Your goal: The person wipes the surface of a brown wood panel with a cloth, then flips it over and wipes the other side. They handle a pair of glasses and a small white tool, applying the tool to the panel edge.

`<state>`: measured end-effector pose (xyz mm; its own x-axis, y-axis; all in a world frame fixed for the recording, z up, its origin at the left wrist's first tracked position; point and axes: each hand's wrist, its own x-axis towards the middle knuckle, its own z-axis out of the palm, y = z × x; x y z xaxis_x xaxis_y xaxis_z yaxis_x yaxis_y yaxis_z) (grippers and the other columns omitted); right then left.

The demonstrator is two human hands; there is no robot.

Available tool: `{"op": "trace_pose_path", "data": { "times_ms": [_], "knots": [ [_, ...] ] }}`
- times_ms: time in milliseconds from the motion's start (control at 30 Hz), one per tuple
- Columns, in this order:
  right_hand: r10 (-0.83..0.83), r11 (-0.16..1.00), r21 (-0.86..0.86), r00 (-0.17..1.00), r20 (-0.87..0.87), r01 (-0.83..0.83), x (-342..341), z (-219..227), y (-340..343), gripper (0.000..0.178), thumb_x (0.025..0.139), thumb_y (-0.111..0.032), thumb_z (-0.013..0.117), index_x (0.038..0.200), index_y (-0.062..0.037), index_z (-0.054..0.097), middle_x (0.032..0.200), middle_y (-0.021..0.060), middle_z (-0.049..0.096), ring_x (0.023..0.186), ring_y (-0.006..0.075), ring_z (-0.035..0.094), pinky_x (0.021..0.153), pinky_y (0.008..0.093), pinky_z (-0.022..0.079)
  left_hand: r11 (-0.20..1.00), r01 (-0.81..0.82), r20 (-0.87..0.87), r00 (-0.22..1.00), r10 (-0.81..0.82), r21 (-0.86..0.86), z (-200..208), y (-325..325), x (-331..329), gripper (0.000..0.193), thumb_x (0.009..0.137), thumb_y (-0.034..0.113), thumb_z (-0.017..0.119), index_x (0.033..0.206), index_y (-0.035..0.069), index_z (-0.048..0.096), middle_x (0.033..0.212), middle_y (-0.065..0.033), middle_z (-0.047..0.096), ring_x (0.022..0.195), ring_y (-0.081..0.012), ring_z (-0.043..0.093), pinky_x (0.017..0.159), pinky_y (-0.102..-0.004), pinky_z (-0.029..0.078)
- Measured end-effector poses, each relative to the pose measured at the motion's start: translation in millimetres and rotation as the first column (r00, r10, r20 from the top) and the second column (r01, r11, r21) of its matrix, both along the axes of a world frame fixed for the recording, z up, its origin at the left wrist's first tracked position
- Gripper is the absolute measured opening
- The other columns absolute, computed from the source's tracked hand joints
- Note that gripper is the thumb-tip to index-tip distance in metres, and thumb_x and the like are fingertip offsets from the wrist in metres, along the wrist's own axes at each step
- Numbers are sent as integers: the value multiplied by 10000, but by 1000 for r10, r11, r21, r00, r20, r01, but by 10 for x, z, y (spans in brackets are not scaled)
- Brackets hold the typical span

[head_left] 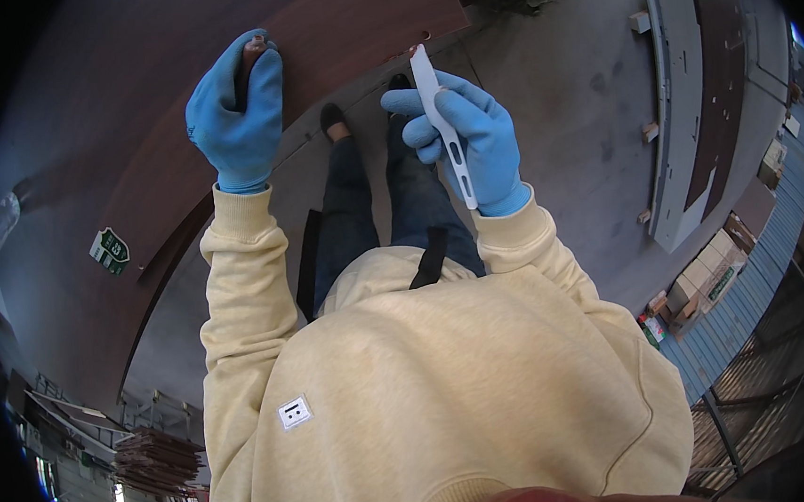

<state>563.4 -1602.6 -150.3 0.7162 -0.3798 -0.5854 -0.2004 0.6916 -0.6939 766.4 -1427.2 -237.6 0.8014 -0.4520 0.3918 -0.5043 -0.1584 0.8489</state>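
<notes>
Both my hands wear blue gloves. My left hand (239,122) is closed round a small reddish-brown thing (250,57) with a pale, shiny top. The glove hides most of it, so its kind cannot be made out. Between the fingers and thumb of my right hand (478,141) is a slim white plastic scraper (428,84) with slots along its handle. Its far tip points up and away, with a bit of reddish-brown stuff at the end. Below both hands lies a large dark brown panel (347,33), its edge running beneath my left hand. Small holes show near its far right end.
A green and white sticker (109,250) is on the brown panel at left. To the right, a grey and brown door-like panel (719,84) rests on small wooden blocks (639,22). Cardboard boxes (706,274) stand behind it. Brown boards (159,459) are stacked at the lower left.
</notes>
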Motion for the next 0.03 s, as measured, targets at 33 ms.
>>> {"op": "trace_pose_path", "data": {
  "times_ms": [33],
  "knots": [
    [-21, 989, 150, 998, 62, 12, -32, -79, -79, 374, 1075, -207, 617, 1428, -91, 653, 1239, 153, 774, 955, 274, 787, 809, 357, 656, 1000, -3, -8, 1000, 3, -23, -31, -5, -2, 265, 992, 59, 756, 1251, 0, 752, 1149, -118, 798, 1025, -239, 787, 903, -347, 658]
  ]
}}
